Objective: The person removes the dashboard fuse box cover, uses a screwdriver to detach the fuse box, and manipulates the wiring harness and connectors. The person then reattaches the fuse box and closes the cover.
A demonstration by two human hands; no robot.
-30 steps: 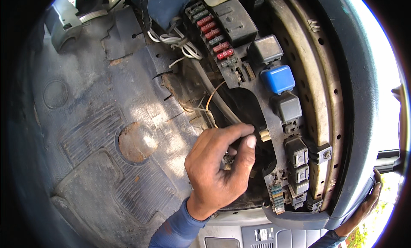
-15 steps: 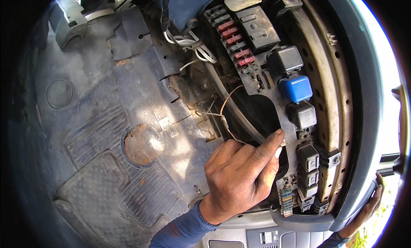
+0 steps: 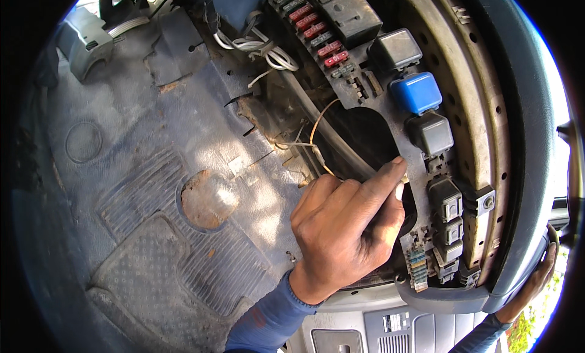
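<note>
One hand (image 3: 344, 228), the left, apparently pinches a pale fitting (image 3: 405, 178).

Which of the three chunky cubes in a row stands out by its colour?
The middle one, the blue cube: it sits between the upper grey cube and the lower grey cube.

Long sleeves of matching dark blue cloth cover both arms. The left sleeve (image 3: 277, 307) fits closely, with shallow wrinkles along the forearm and a narrow cuff (image 3: 300, 291) snug at the wrist. A reddish-brown blotch (image 3: 258, 317), soft at its edges, marks the cloth. The left hand (image 3: 344, 231) is bare, with creased knuckles and a short, rounded thumbnail. The right sleeve (image 3: 481, 337), only partly in view, also ends at the wrist; the right hand (image 3: 538, 281) is bare, its details too small to make out.
</note>
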